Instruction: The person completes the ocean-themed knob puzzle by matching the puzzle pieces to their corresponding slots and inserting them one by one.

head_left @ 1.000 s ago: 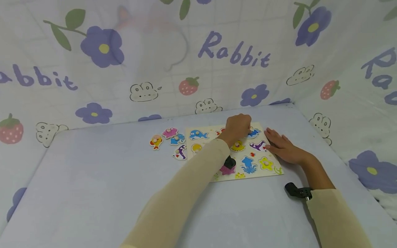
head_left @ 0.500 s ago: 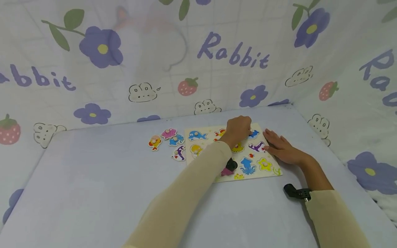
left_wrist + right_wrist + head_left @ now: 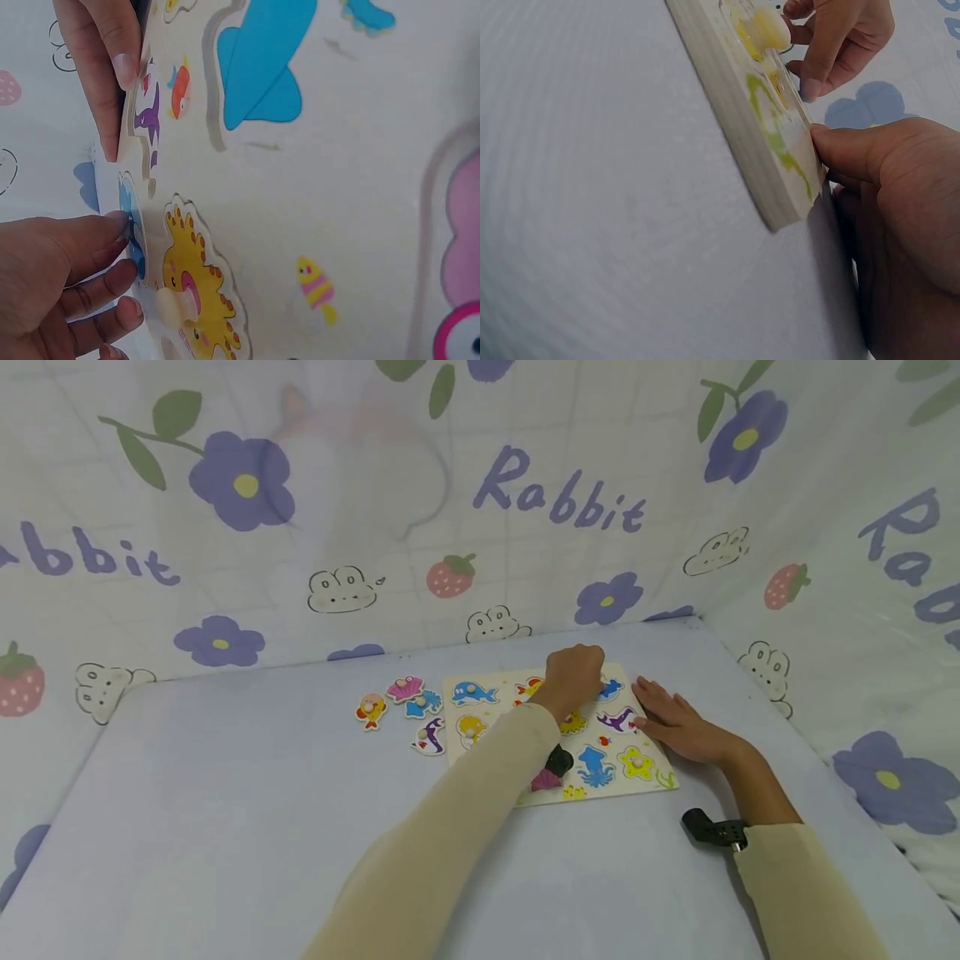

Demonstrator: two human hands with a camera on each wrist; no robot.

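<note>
A pale wooden knob puzzle board with sea-animal shapes lies on the table. My left hand reaches across it to the far right corner. In the left wrist view, its thumb and forefinger pinch a blue puzzle piece, whose knob is hidden by the fingers. Beside that, a yellow piece with a wooden knob sits in the board. My right hand lies along the board's right edge with fingers extended; its thumb touches the rim, near the purple recess.
Left of the board lie several loose pieces: a yellow-and-red one, a pink shell, a blue one and a purple-and-white one. A blue squid-shaped recess shows no knob. A printed curtain hangs behind the table.
Both hands keep their places at the board, and the left fingers stay at the far right corner. The whole head view has shifted slightly.
</note>
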